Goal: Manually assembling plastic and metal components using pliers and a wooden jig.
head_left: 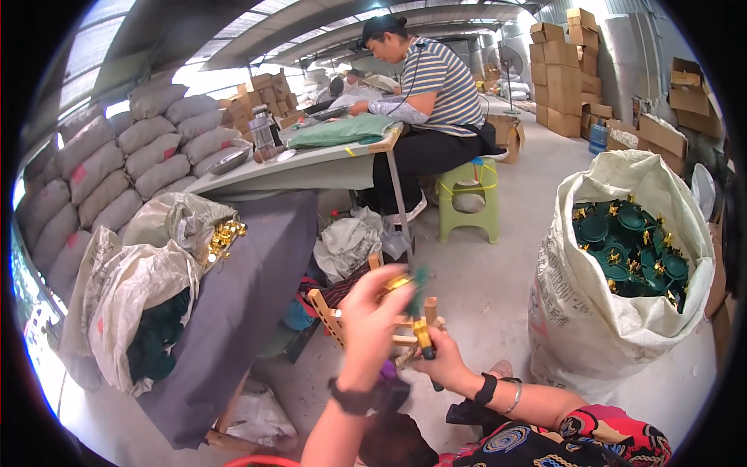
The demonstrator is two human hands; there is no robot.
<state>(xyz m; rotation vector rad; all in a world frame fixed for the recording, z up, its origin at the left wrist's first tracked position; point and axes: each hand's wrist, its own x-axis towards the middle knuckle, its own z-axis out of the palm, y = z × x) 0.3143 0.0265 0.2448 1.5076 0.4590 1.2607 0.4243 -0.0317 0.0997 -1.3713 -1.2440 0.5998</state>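
Observation:
My left hand (366,307) is raised in the middle, its fingers closed on a small shiny gold piece (397,282). Beside its fingertips is a green part (420,292), blurred by motion; whether it is joined to the gold piece, I cannot tell. Just below and to the right, my right hand (445,359) grips a gold fitting (422,333) with a dark lower end. A wooden frame (327,315) stands behind the hands, partly covered by them. To the right, a large white woven sack (576,327) holds many dark green round pieces (622,241) with gold clips.
On the left, a grey cloth-covered surface (261,249) bears an open sack (144,272) of green parts and a heap of gold pieces (224,240). Ahead, a person (443,78) sits on a green stool (469,202) at a table. Filled sacks (148,136) and cartons (562,74) are stacked behind.

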